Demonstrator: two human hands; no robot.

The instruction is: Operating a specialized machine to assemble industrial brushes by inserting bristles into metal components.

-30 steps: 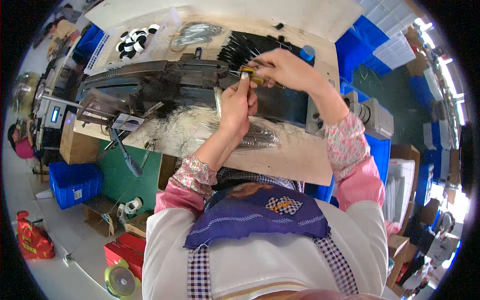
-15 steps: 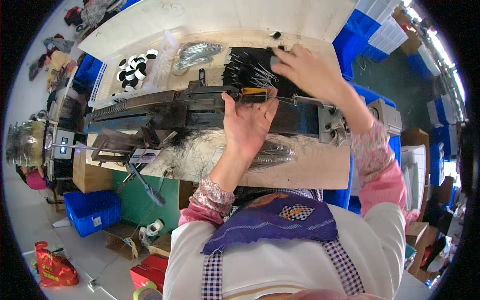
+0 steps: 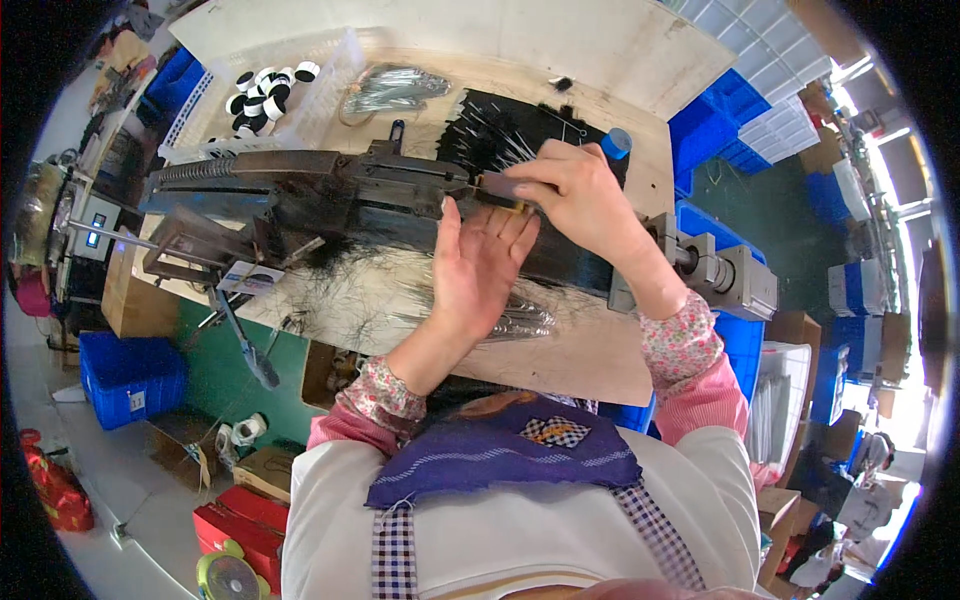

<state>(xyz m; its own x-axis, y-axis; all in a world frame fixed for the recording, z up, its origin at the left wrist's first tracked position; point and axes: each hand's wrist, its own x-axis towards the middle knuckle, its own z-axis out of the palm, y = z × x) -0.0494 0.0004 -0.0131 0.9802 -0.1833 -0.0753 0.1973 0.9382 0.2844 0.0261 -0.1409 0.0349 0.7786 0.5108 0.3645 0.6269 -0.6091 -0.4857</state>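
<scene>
My left hand (image 3: 468, 275) lies palm up with its fingers stretched out, under a dark, yellow-edged piece (image 3: 497, 188) at the end of a long dark metal machine (image 3: 310, 190). From the right, my right hand (image 3: 590, 205) reaches over that piece with thumb and fingers pinched at its end. What lies between those fingertips is mostly hidden. Just beyond the hands, a mat of black bristles (image 3: 462, 130) holds several thin metal wires. A looped twisted wire (image 3: 568, 127) sticks up from it.
A white plastic basket (image 3: 195, 120) holds black-and-white round pieces. Bundles of silver wires (image 3: 400, 88) lie behind the machine, and more wires (image 3: 525, 318) lie in front. A blue round cap (image 3: 617, 143) stands at the right. A metal motor unit (image 3: 740, 283) sits at the table's right end.
My right hand has come down from above the bristles to the yellow-edged piece and pinched there. My left hand stays palm up beneath it. The whole view has shifted slightly.
</scene>
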